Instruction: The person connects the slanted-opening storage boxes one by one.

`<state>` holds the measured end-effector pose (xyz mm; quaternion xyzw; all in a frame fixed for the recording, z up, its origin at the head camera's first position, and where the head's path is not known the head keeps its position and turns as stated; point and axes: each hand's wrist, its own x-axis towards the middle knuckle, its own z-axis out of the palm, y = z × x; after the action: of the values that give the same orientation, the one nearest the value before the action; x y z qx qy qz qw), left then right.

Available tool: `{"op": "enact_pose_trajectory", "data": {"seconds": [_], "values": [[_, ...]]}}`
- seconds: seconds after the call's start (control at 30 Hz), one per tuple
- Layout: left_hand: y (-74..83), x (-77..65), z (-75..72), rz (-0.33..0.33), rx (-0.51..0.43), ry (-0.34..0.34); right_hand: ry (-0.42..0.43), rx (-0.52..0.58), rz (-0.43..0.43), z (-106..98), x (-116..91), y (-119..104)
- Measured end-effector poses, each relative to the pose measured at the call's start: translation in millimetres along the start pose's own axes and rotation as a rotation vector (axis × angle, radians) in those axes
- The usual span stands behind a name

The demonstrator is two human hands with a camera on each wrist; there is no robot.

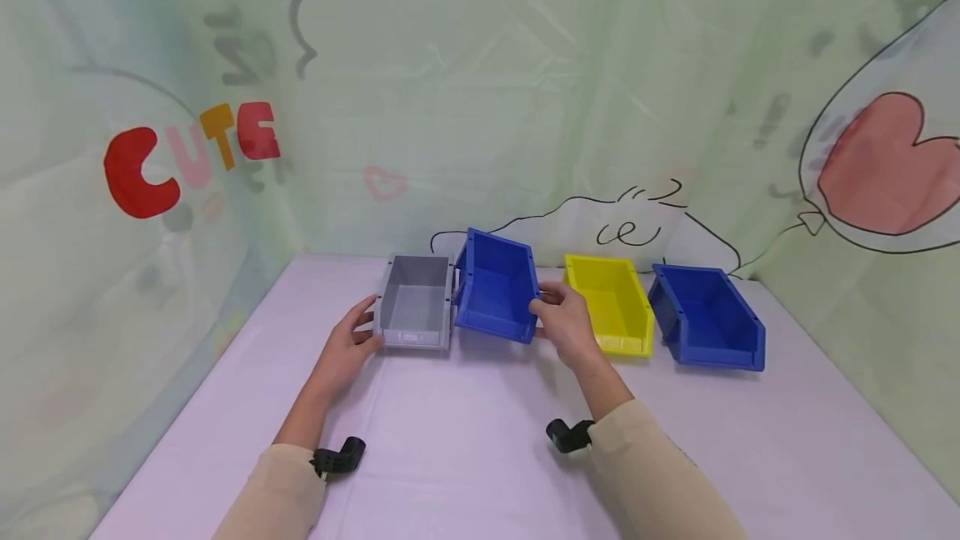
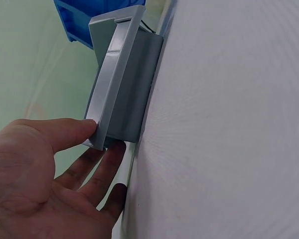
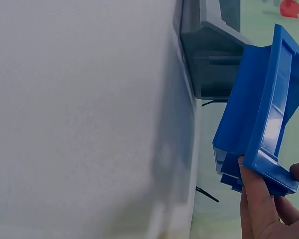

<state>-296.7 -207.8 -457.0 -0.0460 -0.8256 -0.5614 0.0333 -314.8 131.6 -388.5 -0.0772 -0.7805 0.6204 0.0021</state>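
Four open-topped bins stand in a row along the back of the worktop (image 1: 465, 448). The gray bin (image 1: 412, 311) sits on it at the row's left end, its inner floor and walls in plain sight. The left hand (image 1: 349, 350) pinches its near corner, thumb on the front lip and fingertips against the outer side wall.

Just beside it, the tilted bin (image 1: 497, 288), a blue one, is raised off the worktop, its inside showing blue floor and walls. The right hand (image 1: 566, 325) is clamped on its side wall near the front, thumb at the rim and fingers on the outside; whether this bin touches the gray one cannot be told.

The yellow bin (image 1: 611, 311) stands near the right hand. Beside it, the end bin (image 1: 708, 315), also blue, shows its inner floor.
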Motion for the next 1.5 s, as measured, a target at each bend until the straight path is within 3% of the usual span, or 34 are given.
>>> {"op": "enact_pose_trajectory", "data": {"seconds": [0.4, 1.03, 1.5], "values": [[2.6, -0.9, -0.2, -0.005, -0.008, -0.002, 0.0, -0.017, -0.008, 3.0, 1.4, -3.4], [0.8, -2.7, 0.2, -0.03, 0.026, -0.005, 0.024, -0.161, -0.049, 6.7, 2.3, -13.0], [0.6, -1.2, -0.1, 0.008, 0.016, -0.009, 0.046, -0.258, -0.122, 7.5, 0.7, -17.0]]}}
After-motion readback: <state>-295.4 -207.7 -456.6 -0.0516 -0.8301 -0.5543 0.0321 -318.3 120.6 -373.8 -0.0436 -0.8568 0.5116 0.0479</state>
